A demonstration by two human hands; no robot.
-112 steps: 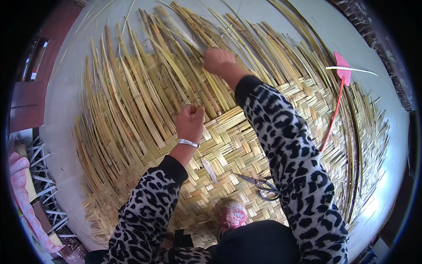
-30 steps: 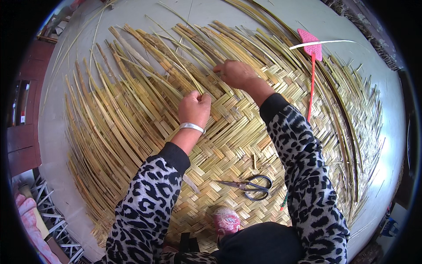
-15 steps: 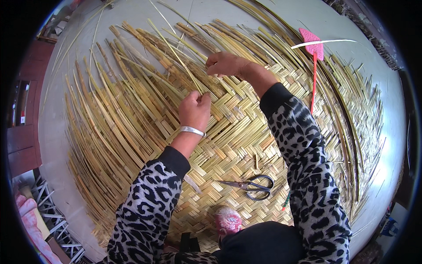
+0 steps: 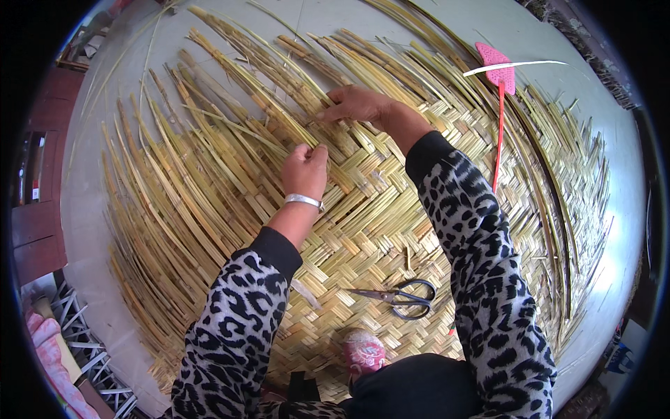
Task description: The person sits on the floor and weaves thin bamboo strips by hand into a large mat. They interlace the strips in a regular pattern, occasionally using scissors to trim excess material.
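Note:
A large herringbone mat [image 4: 391, 244] of split reed strips lies under both my arms, its far-left part made of long loose strips [image 4: 160, 188]. My left hand [image 4: 305, 171] is closed in a pinch on several of these strips near where they enter the weave. Just beyond it, my right hand [image 4: 359, 105] bends over a neighbouring bundle, with thumb and fingers closed at the strips; its fingertips are partly hidden. The strips at both hands slant up to the far left, their ends lifted [image 4: 216, 49]. Black-handled scissors [image 4: 405, 297] lie on the mat nearer to me.
A pink fly swatter [image 4: 497, 73] with a red handle lies across the far right, a pale strip [image 4: 516, 67] over it. My pink patterned shoe [image 4: 364, 353] rests on the mat. Dark red furniture [image 4: 38, 216] stands at the left, beside a grey floor [image 4: 87, 293].
My right hand has come down and left onto the strips, its fingers extending. The far-left strip ends have shifted up and away. A single thin strip seen upright at my left hand has lowered into the bundle.

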